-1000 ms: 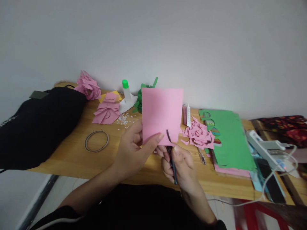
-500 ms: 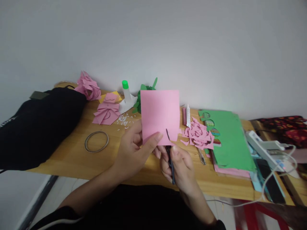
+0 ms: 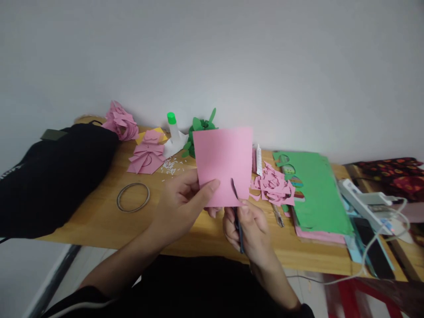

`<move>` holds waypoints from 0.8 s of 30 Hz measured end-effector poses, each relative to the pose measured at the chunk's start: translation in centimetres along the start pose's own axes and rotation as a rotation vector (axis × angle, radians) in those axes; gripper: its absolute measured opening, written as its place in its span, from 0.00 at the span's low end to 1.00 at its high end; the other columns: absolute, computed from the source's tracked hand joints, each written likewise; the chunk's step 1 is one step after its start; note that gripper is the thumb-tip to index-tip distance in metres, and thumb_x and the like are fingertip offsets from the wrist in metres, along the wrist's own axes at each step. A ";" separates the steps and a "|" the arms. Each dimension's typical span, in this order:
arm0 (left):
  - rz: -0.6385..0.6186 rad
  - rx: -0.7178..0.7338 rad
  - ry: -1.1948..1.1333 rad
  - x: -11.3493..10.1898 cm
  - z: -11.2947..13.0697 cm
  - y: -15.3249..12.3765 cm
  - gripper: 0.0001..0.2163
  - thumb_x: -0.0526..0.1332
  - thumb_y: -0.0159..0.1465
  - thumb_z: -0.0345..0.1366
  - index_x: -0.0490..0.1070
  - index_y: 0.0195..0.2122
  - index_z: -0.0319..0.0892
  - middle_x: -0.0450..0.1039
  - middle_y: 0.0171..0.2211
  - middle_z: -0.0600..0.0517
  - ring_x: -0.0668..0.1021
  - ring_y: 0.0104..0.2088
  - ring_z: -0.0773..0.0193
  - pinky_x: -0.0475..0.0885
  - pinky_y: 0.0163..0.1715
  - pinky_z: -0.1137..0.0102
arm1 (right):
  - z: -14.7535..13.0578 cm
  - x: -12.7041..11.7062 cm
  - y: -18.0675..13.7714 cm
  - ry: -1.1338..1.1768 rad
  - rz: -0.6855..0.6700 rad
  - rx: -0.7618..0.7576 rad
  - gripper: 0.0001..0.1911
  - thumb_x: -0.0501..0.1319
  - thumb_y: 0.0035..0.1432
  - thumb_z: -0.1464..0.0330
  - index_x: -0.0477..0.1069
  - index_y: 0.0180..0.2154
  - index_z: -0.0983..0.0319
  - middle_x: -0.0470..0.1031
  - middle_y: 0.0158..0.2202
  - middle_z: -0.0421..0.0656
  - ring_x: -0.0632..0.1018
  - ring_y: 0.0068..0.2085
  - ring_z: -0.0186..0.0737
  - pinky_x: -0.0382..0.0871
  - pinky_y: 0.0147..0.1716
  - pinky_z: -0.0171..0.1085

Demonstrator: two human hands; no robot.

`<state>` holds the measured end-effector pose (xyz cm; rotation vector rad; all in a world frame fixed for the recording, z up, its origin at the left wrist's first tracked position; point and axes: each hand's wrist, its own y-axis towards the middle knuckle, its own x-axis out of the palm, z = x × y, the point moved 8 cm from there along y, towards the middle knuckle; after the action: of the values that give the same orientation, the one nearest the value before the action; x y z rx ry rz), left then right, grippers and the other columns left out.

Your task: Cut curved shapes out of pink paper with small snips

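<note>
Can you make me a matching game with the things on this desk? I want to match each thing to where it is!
Things:
1. pink sheet
2. scissors
3. glue bottle
4. green paper

Places:
a. in the right hand
b. lying flat, off to the right
c. in the left hand
d. standing upright at the back

Pairs: 1-c, 2-a, 3-d, 4-b

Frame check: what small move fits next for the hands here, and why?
Probably close the scissors and push the cut a little farther up the sheet. The right hand holds them with a blade tip over the sheet's lower edge, and the left hand pinches the sheet upright beside it, steadying it.
</note>
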<state>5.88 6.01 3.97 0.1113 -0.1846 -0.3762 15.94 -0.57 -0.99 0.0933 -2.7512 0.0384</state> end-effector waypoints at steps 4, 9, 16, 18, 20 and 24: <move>0.006 -0.019 0.003 0.1 -0.1 -0.2 0.07 0.60 0.62 0.29 0.71 0.26 0.40 0.71 0.16 0.59 0.74 0.16 0.72 0.70 0.17 0.80 | 0.0 -0.1 0.1 -0.008 0.005 -0.008 0.21 0.53 0.67 0.53 0.62 0.27 0.60 0.55 0.14 0.29 0.52 0.13 0.23 0.48 0.10 0.24; 0.019 -0.048 0.006 0.1 -0.2 -0.2 0.08 0.60 0.62 0.29 0.70 0.25 0.40 0.72 0.16 0.58 0.74 0.16 0.71 0.71 0.17 0.78 | -0.1 -0.1 0.1 -0.009 0.009 -0.002 0.21 0.53 0.66 0.53 0.61 0.28 0.60 0.55 0.14 0.29 0.51 0.13 0.24 0.48 0.10 0.25; -0.002 -0.067 -0.003 0.3 -0.5 -0.2 0.08 0.60 0.62 0.31 0.70 0.25 0.41 0.72 0.15 0.57 0.74 0.15 0.70 0.70 0.17 0.76 | 0.0 0.0 0.1 0.015 0.005 -0.007 0.20 0.54 0.66 0.53 0.61 0.28 0.60 0.55 0.14 0.29 0.52 0.13 0.23 0.48 0.10 0.24; -0.019 -0.067 -0.018 0.4 -0.5 -0.2 0.07 0.61 0.62 0.32 0.71 0.25 0.40 0.72 0.16 0.57 0.74 0.15 0.70 0.70 0.16 0.77 | -0.1 0.0 0.1 0.017 0.001 -0.021 0.20 0.54 0.66 0.53 0.63 0.28 0.61 0.56 0.14 0.29 0.52 0.13 0.23 0.48 0.10 0.24; -0.032 -0.080 -0.019 0.5 -0.6 -0.2 0.07 0.61 0.62 0.31 0.71 0.25 0.40 0.72 0.16 0.57 0.74 0.15 0.70 0.69 0.16 0.77 | 0.0 0.0 0.1 0.026 0.000 -0.027 0.21 0.54 0.66 0.53 0.64 0.28 0.61 0.56 0.14 0.29 0.52 0.13 0.23 0.48 0.10 0.24; -0.020 -0.109 -0.003 0.5 -0.7 -0.2 0.08 0.59 0.62 0.30 0.71 0.25 0.41 0.72 0.15 0.56 0.74 0.15 0.69 0.70 0.16 0.76 | 0.1 0.0 0.2 0.035 0.015 -0.023 0.21 0.54 0.66 0.52 0.64 0.28 0.61 0.55 0.14 0.29 0.52 0.13 0.23 0.48 0.10 0.24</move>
<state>6.39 5.67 3.32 0.0052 -0.1656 -0.4056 15.91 -0.41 -1.05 0.0654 -2.7170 0.0129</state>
